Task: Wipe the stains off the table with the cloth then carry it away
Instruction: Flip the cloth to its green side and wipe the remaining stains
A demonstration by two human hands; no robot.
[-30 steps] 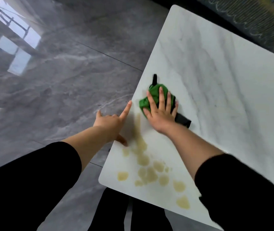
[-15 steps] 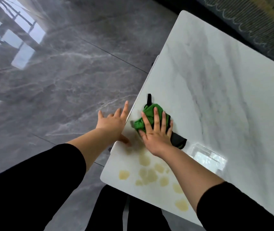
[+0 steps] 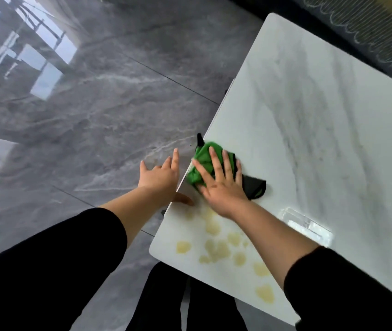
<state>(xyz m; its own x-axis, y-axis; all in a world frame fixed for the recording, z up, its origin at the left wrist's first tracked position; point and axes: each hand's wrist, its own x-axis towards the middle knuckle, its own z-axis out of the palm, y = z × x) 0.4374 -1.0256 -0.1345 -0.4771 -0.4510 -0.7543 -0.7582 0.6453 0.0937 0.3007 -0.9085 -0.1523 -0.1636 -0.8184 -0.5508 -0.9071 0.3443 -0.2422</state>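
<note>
1. The right hand (image 3: 218, 185) lay flat on the cloth (image 3: 203, 158), fingers straight and spread, pressing down rather than gripping. A flat palm spreads the push, which suits wiping.
2. The cloth, green with black parts, sat bunched at the left edge of the table (image 3: 309, 115), just beyond the yellowish stains (image 3: 214, 249).
3. The left hand (image 3: 159, 177) held nothing. Its fingers reached straight out over the floor (image 3: 94, 115) and its thumb touched the table edge, probably to steady the person.
4. The blotches between the cloth and the near corner looked unwiped, so I judged the wiping barely begun and the carrying away not yet started.
</note>
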